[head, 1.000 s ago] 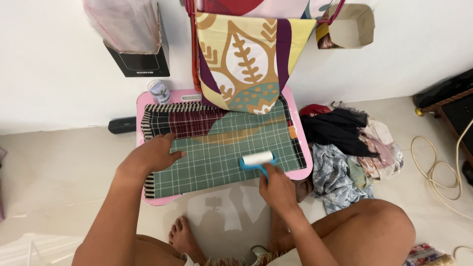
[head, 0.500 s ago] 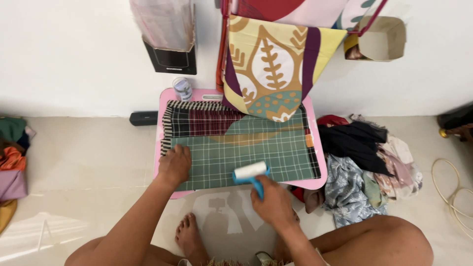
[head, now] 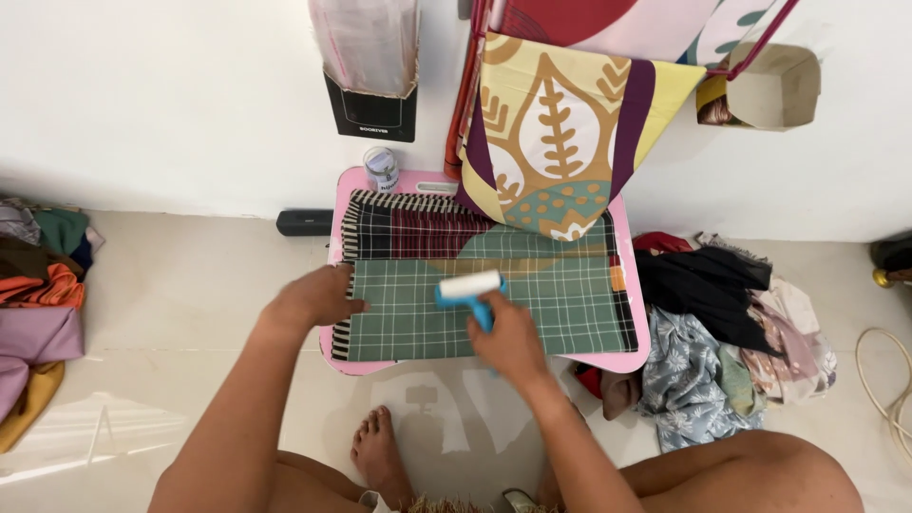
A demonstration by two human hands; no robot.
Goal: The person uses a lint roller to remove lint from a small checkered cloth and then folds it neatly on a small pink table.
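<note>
A green checked cloth (head: 560, 299) with maroon and striped parts lies flat on a small pink table (head: 635, 351). My left hand (head: 318, 296) presses down on the cloth's left edge, fingers spread. My right hand (head: 508, 337) grips the blue handle of a lint roller (head: 468, 288), whose white roll rests on the green cloth near its middle. A patterned yellow, purple and teal fabric (head: 560, 133) hangs from above and drapes onto the far side of the table.
A small clear jar (head: 381, 167) stands at the table's far left corner by the white wall. A black box with plastic sleeves (head: 372, 71) and a cardboard holder (head: 774, 85) hang on the wall. Heaps of clothes lie right (head: 731, 323) and left (head: 43, 294). My bare foot (head: 380, 451) is below the table.
The roller has moved up and slightly left across the green cloth. My left hand shifted to the cloth's left edge. The view has drifted left.
</note>
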